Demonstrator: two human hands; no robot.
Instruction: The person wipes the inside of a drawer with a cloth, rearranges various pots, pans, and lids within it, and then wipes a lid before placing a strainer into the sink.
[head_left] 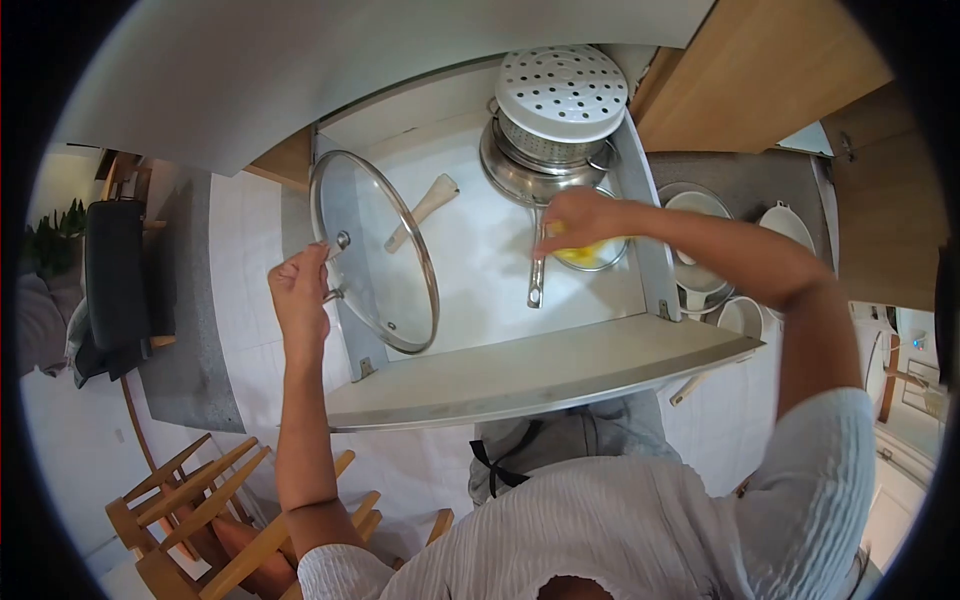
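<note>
My left hand [300, 285] is closed on the handle of a large glass lid [385, 205] with a steel rim. The lid is tilted up over the left side of an open white drawer [470, 290]. My right hand [582, 220] reaches into the drawer, its fingers closed at the long handle [536, 285] of a steel pan [515, 178]. Stacked on that pan are a metal strainer [545, 142] and a white perforated steamer basket [562, 90]. Partly under my right hand sits a round, rimmed piece [612, 252] with something yellow in it.
A light wooden handle-shaped piece [425, 212] lies on the drawer floor, partly seen through the lid. Right of the drawer, white pots [697, 240] and a small pan [740, 318] stand on the floor. Wooden chairs [200, 500] are at lower left. A cabinet door [760, 75] is at upper right.
</note>
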